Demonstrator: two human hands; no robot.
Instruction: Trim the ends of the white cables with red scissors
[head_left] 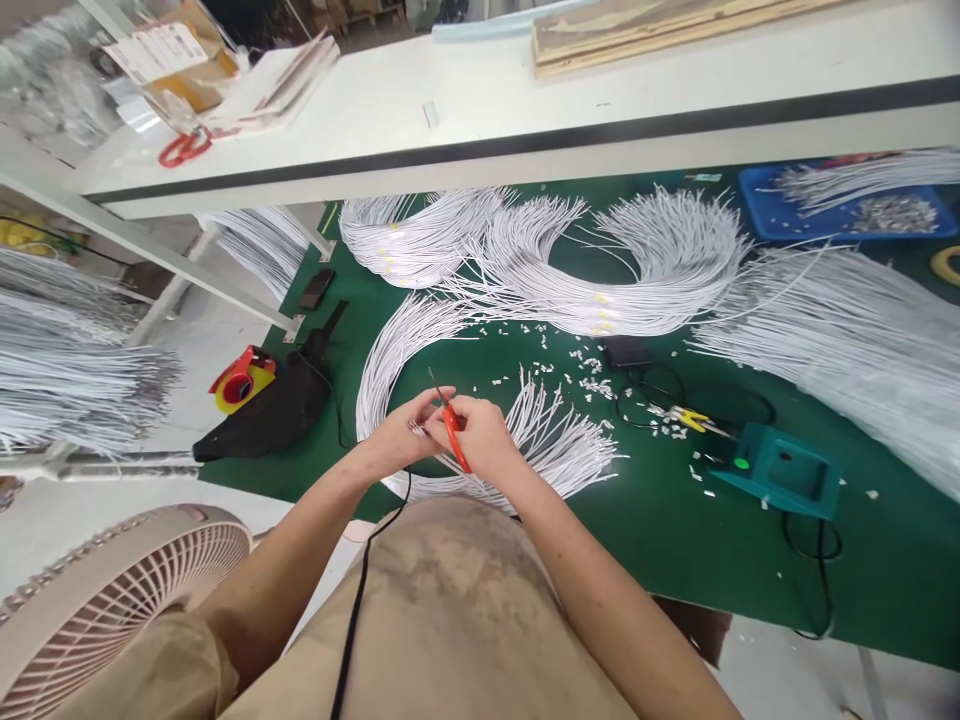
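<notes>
My right hand (pixel 486 435) is closed around red-handled scissors (pixel 454 440), whose thin dark tip points up and away from me. Against it, my left hand (pixel 397 437) is curled, with a few small white pieces (pixel 415 427) showing between its fingers. Exactly what the fingertips pinch where the hands meet is hidden. Below and around both hands lies a curved bundle of white wires (pixel 375 370). Its cut ends (pixel 574 455) fan out to the right of my right hand.
More white wire bundles (pixel 600 300) lie behind, with scattered white bits (pixel 592 385) before them. At right are yellow-handled pliers (pixel 691 418), a teal device (pixel 787 470) and a blue tray (pixel 757 205). A black pouch (pixel 270 410), tape dispenser (pixel 241 380) and fan (pixel 127 600) stand left; a shelf (pixel 390 110) crosses above.
</notes>
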